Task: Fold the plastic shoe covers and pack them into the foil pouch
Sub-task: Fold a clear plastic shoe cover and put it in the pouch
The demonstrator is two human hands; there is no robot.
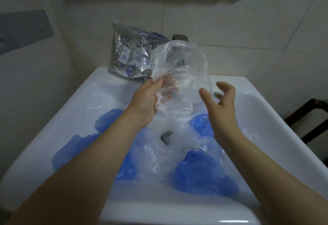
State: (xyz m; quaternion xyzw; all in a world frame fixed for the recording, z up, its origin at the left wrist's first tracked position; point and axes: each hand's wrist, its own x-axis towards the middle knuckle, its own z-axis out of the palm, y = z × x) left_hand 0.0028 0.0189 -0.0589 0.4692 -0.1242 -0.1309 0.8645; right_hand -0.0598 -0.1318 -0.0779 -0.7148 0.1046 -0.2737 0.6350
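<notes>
Two bare forearms reach forward from the bottom of the view over a white ceramic sink (106,89), seen from a head-worn camera looking down.

Loose in the basin lie crumpled blue shoe covers (200,176) mixed with clear ones (156,155), heaped around the drain (166,135). The basin seems to serve as a holding bin, keeping the light, slippery plastic together within easy reach.

The left hand (147,100) is raised above the basin, thumb and fingers pinched together on the lower left edge of a clear plastic shoe cover (181,75). Held up by that one edge, the cover hangs open and billowed, probably so its shape can be found before folding.

The right hand (220,104) hovers just beside the cover's right edge, fingers spread and curled, holding nothing. It appears poised to catch the free side so the cover can be drawn flat between both hands. The fingertips are slightly blurred.

Behind the held cover, a silver foil pouch (127,56) with blue printed icons stands on the sink's back ledge, leaning against the tiled wall (230,20). Something blue shows at its top edge, perhaps covers already inside. Propped there with its mouth up, it waits close by for each folded cover. A dark tap (179,37) is partly hidden behind the plastic.
</notes>
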